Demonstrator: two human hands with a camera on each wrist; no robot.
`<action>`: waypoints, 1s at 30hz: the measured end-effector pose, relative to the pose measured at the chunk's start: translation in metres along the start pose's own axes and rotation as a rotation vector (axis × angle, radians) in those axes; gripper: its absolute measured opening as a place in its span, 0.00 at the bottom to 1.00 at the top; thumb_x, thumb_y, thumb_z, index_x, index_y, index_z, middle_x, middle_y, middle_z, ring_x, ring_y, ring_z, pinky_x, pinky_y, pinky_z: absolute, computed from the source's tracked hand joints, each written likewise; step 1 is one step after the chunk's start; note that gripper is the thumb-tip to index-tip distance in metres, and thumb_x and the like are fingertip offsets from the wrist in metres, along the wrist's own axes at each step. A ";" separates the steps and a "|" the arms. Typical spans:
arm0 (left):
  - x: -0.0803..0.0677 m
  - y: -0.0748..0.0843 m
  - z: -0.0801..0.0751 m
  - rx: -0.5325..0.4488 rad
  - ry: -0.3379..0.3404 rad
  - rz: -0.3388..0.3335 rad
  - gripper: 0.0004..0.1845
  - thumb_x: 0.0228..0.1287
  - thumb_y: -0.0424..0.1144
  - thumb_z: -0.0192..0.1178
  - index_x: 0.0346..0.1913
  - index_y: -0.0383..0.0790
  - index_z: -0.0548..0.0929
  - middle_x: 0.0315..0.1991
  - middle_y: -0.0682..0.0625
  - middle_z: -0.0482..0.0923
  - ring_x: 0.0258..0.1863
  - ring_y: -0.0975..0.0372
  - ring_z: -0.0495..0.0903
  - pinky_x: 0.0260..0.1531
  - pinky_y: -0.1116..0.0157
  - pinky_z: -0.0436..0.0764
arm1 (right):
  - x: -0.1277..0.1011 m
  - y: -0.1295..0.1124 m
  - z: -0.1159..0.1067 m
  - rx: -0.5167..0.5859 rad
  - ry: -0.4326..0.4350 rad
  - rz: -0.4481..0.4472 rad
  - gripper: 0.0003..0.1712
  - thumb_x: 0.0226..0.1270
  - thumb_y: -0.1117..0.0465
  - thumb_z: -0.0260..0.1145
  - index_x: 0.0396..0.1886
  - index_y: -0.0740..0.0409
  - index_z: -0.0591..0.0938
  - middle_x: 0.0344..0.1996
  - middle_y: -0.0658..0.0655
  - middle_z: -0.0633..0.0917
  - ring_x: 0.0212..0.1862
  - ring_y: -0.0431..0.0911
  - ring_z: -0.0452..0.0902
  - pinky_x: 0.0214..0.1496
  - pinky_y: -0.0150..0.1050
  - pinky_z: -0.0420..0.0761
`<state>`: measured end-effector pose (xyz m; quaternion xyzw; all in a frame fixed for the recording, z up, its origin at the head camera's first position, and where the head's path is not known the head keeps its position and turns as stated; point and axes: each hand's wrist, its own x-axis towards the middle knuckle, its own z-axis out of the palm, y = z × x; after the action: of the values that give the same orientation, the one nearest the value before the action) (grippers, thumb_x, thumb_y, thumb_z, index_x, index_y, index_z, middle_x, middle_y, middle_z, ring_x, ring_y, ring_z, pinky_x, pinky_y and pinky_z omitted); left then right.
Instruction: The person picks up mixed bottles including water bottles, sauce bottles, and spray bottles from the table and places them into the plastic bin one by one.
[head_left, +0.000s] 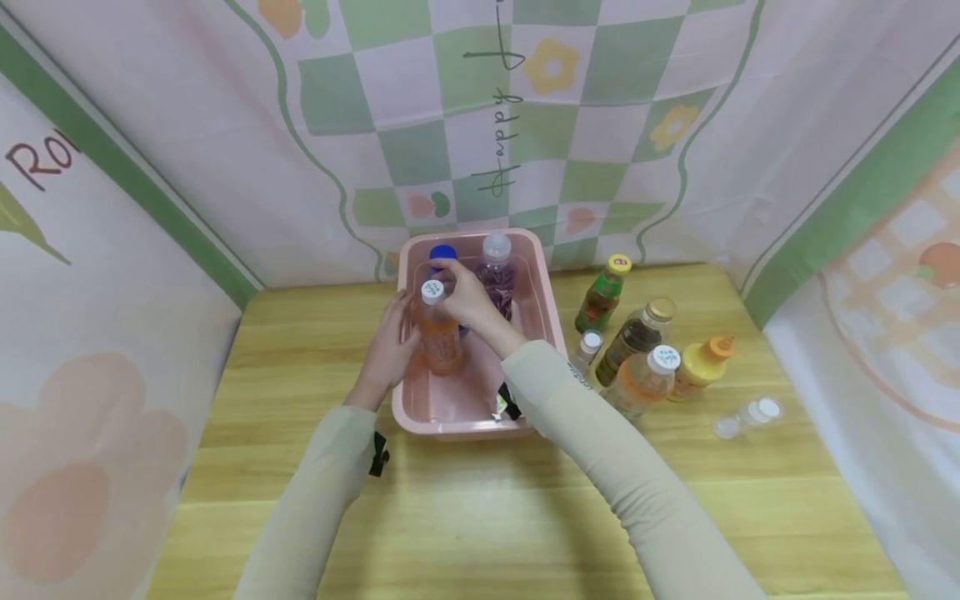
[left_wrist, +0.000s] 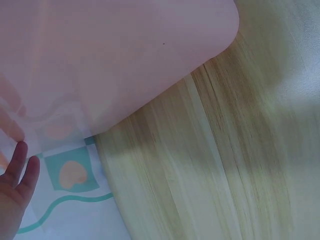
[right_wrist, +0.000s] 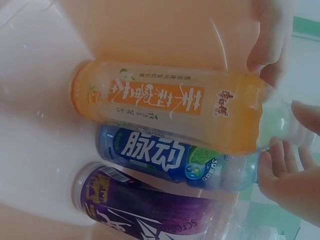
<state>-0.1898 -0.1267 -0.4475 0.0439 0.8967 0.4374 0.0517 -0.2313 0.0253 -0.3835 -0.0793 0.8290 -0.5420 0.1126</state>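
Observation:
In the pink bin (head_left: 552,317) stands a clear drink bottle with an orange label (right_wrist: 170,105) and a white cap. My right hand (head_left: 474,297) reaches over the bin, thumb and fingers around this bottle's neck. Beside it stand a blue-labelled bottle (right_wrist: 160,150) with a blue cap, partly hidden by my hand in the head view, and a purple bottle (right_wrist: 145,202). My left hand (head_left: 392,346) is at the bin's left rim, its fingers extended along the outside wall and its thumb toward the orange-labelled bottle.
Right of the bin stand a green-labelled bottle (head_left: 603,293), a dark bottle with a gold cap (head_left: 633,340), another orange-banded bottle (head_left: 640,383), a yellow squeeze bottle (head_left: 697,369) and a small white-capped bottle (head_left: 587,350). Another small clear bottle (head_left: 744,419) lies farther right. A patterned curtain (head_left: 480,108) hangs behind.

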 end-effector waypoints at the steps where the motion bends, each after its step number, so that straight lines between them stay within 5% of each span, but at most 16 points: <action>1: 0.000 0.000 0.000 0.000 0.000 0.000 0.33 0.71 0.45 0.45 0.76 0.49 0.50 0.78 0.52 0.40 0.76 0.50 0.48 0.73 0.44 0.56 | 0.000 0.000 0.000 -0.003 -0.004 -0.001 0.43 0.49 0.81 0.61 0.68 0.60 0.66 0.59 0.65 0.76 0.63 0.57 0.72 0.61 0.44 0.80; 20: -0.001 0.001 -0.001 -0.017 -0.002 -0.013 0.33 0.72 0.44 0.43 0.76 0.49 0.48 0.79 0.52 0.38 0.77 0.51 0.46 0.75 0.46 0.53 | -0.022 -0.013 -0.024 0.018 -0.013 0.045 0.39 0.55 0.79 0.63 0.68 0.61 0.66 0.58 0.66 0.77 0.60 0.57 0.74 0.63 0.44 0.79; 30: -0.002 0.002 0.000 -0.023 0.006 -0.033 0.32 0.72 0.46 0.40 0.76 0.50 0.47 0.79 0.53 0.39 0.77 0.52 0.46 0.75 0.46 0.52 | -0.048 -0.015 -0.053 0.143 0.016 -0.006 0.37 0.56 0.79 0.59 0.68 0.65 0.65 0.59 0.72 0.74 0.61 0.62 0.72 0.65 0.48 0.77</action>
<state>-0.1878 -0.1257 -0.4463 0.0270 0.8925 0.4467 0.0567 -0.1993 0.0784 -0.3445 -0.0691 0.7889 -0.6006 0.1099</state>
